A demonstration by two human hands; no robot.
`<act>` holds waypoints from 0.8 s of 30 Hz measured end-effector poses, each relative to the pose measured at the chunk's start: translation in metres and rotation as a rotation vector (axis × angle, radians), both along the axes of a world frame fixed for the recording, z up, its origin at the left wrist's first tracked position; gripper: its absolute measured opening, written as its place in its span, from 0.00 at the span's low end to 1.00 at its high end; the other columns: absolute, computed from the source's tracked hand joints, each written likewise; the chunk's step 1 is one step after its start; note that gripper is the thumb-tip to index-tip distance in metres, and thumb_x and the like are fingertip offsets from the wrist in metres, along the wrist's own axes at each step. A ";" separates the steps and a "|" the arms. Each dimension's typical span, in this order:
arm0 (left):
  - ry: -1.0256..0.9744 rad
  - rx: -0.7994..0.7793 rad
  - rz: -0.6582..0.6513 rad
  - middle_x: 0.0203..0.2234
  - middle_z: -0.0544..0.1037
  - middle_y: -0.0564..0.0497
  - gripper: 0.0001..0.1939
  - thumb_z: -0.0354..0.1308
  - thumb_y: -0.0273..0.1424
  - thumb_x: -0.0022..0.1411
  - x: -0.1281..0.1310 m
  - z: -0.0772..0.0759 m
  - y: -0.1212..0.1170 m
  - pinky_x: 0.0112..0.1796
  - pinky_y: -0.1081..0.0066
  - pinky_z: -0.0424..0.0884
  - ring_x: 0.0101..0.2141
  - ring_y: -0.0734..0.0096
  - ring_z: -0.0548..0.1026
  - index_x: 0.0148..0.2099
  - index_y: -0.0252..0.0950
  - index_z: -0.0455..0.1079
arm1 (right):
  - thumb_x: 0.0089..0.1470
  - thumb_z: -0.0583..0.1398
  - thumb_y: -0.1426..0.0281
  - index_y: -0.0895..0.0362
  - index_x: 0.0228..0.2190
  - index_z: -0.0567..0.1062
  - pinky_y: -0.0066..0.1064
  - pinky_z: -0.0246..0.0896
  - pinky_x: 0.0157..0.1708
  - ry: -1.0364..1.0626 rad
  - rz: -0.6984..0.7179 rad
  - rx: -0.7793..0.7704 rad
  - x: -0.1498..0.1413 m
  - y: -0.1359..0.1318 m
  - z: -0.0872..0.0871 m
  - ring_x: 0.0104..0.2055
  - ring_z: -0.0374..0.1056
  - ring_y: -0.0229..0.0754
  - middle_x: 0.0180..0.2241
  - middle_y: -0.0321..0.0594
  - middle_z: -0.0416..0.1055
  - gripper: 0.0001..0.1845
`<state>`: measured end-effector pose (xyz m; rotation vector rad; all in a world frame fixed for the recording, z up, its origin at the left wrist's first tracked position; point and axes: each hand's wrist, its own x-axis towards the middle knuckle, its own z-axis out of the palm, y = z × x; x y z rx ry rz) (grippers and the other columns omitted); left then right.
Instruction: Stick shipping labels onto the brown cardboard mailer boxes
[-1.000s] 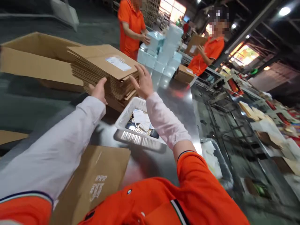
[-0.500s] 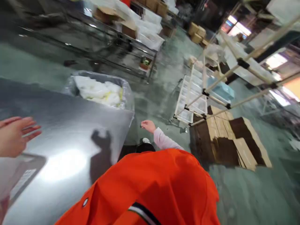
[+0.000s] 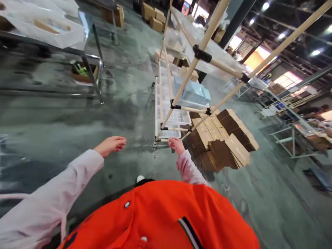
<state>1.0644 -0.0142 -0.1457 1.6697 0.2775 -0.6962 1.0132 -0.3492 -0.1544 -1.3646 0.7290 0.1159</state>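
My left hand (image 3: 111, 145) is held out over the floor, its fingers together and loosely curled, with nothing visible in them. My right hand (image 3: 177, 145) is in front of the lower corner of a pipe-frame rack (image 3: 190, 71); whether it touches the rack I cannot tell. Its fingers are bent into a pinch, and a small dark spot shows at the fingertips, too small to name. White plastic crates (image 3: 168, 114) stand just beyond this hand, in line with the rack's beige pipes and black joints.
Flattened and stacked cardboard boxes (image 3: 216, 138) lie on the floor (image 3: 124, 114) right of the rack. Light-blue boxes (image 3: 193, 90) rest on the crates. A metal-legged table (image 3: 97, 83) stands at left, a small carton (image 3: 84, 72) on its lower shelf. More workbenches (image 3: 293, 138) are at right.
My view has swung right, away from the metal-topped table and the lined bin. My left hand has left the tabletop area, and its spread fingers have curled. The rack is nearer.
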 end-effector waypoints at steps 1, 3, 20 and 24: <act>0.011 -0.029 -0.058 0.31 0.78 0.48 0.27 0.71 0.39 0.39 0.020 0.002 -0.027 0.30 0.74 0.70 0.29 0.69 0.74 0.41 0.33 0.71 | 0.49 0.66 0.71 0.57 0.28 0.69 0.22 0.60 0.25 0.000 -0.012 0.036 0.010 -0.004 0.006 0.23 0.67 0.32 0.22 0.31 0.71 0.09; 0.013 -0.043 -0.190 0.30 0.78 0.48 0.26 0.70 0.40 0.38 0.058 0.010 -0.072 0.29 0.74 0.69 0.28 0.69 0.75 0.40 0.33 0.72 | 0.47 0.68 0.69 0.57 0.29 0.71 0.24 0.64 0.27 -0.006 -0.013 0.111 0.029 -0.004 0.016 0.25 0.70 0.34 0.23 0.32 0.73 0.11; -0.340 0.229 -0.542 0.28 0.75 0.49 0.11 0.62 0.33 0.64 0.468 0.076 -0.237 0.23 0.77 0.63 0.22 0.79 0.69 0.41 0.28 0.72 | 0.54 0.57 0.46 0.62 0.66 0.53 0.49 0.46 0.69 -0.461 -0.467 -0.631 0.236 0.034 -0.004 0.72 0.46 0.56 0.71 0.57 0.43 0.49; -0.437 0.346 -0.635 0.34 0.75 0.48 0.13 0.57 0.35 0.70 0.544 0.094 -0.287 0.32 0.71 0.74 0.30 0.74 0.74 0.47 0.29 0.71 | 0.57 0.48 0.45 0.76 0.66 0.48 0.48 0.39 0.71 -0.200 -0.691 -0.904 0.263 0.027 -0.007 0.73 0.41 0.59 0.69 0.67 0.42 0.53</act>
